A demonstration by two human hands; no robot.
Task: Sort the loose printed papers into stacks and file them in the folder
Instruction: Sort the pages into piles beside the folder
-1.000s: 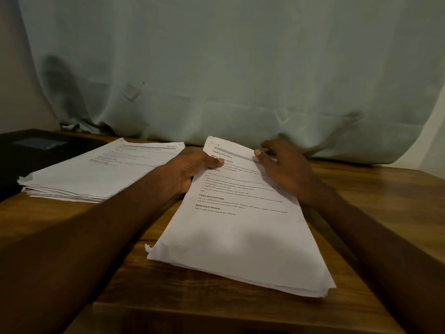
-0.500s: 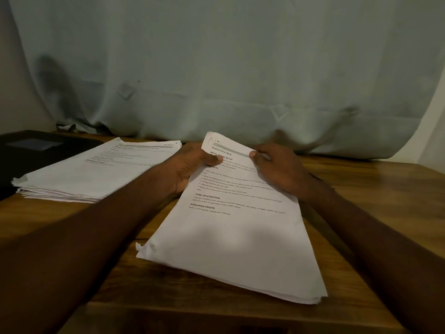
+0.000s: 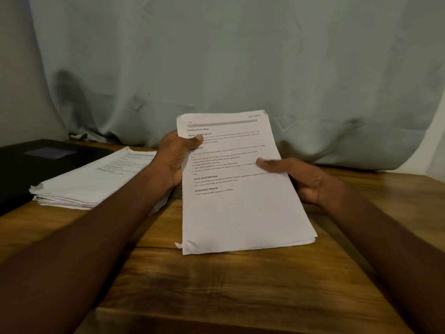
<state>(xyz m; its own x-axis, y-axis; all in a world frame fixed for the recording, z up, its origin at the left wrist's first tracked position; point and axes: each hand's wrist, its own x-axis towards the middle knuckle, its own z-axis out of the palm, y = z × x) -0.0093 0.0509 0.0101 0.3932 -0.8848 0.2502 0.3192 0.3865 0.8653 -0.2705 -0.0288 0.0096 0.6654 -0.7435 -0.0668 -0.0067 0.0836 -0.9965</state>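
Note:
A stack of printed white papers point(image 3: 240, 213) is tilted up off the wooden table, its near edge close to the wood. My left hand point(image 3: 172, 157) grips its upper left edge, thumb on the top sheet. My right hand point(image 3: 305, 179) grips the right edge, thumb across the printed text. A second stack of printed papers point(image 3: 96, 179) lies flat on the table to the left. A black folder point(image 3: 36, 162) lies at the far left, partly under that second stack.
The wooden table point(image 3: 240, 285) reaches toward me, with its front edge low in the frame. A pale blue-grey curtain point(image 3: 240, 56) hangs along the back of the table and drapes onto it at right.
Both hands have lifted the stack's far end and turned it straighter toward me. My right hand slid from the top edge down to the right side.

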